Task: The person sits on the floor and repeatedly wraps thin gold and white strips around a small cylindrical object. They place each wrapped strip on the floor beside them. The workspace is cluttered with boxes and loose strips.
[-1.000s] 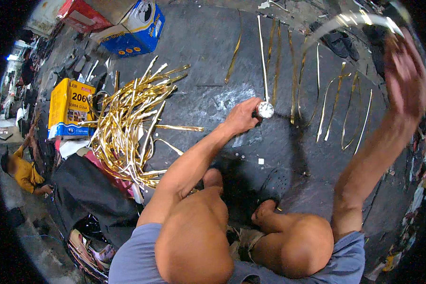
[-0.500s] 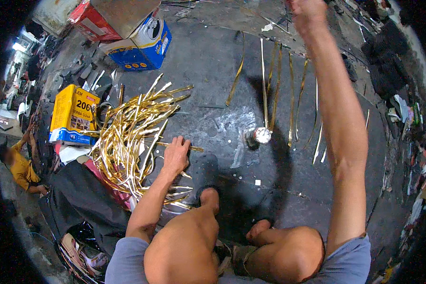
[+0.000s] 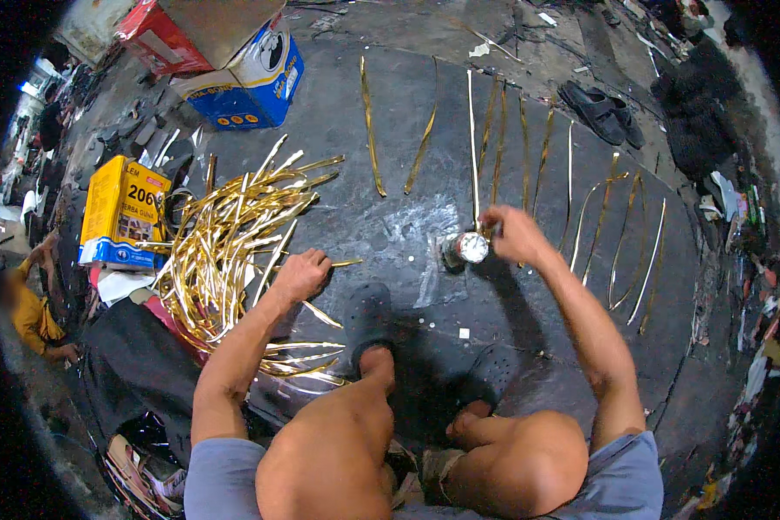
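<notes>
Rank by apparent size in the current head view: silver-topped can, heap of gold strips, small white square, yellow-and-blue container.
1. heap of gold strips
2. yellow-and-blue container
3. silver-topped can
4. small white square

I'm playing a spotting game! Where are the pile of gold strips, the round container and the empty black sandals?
Pile of gold strips point(image 3: 219, 251), head view: on its tangled middle.
Round container point(image 3: 473, 249), head view: on its silvery top.
Black sandals point(image 3: 590, 113), head view: on the left one.

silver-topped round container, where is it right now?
In the head view, the silver-topped container sits on the dark surface, right of centre, just left of the right hand and near the lower end of a pale strip.
</notes>
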A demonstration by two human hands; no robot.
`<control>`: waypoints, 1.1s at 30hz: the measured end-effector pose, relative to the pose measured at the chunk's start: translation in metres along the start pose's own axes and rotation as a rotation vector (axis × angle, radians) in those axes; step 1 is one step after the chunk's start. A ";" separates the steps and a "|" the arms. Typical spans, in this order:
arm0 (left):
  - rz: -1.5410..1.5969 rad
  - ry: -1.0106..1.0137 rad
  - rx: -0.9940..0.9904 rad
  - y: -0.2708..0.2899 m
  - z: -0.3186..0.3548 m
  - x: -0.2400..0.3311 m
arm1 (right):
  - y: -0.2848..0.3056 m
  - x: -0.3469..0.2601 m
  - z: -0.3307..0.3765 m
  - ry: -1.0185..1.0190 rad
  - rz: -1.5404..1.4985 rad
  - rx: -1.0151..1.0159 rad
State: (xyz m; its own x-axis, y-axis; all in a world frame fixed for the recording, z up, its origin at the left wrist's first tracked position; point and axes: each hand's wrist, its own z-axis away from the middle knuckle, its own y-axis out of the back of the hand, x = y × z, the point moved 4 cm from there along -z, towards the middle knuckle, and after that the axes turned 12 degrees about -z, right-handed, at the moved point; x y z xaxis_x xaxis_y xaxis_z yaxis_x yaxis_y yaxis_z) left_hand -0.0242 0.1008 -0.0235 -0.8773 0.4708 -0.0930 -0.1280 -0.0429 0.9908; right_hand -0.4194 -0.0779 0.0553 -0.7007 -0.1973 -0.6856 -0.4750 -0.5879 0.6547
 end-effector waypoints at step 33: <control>1.262 0.533 -0.330 0.020 -0.178 0.110 | -0.050 0.003 0.071 0.092 -0.727 0.840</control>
State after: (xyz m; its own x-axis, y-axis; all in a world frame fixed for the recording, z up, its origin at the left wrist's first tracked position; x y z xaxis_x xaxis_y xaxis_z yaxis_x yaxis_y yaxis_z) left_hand -0.2053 -0.0053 -0.0315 -0.5396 -0.4212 0.7289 0.8291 -0.4165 0.3730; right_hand -0.4359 0.0066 0.0432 -0.0842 -0.0993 -0.9915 -0.9897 0.1236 0.0717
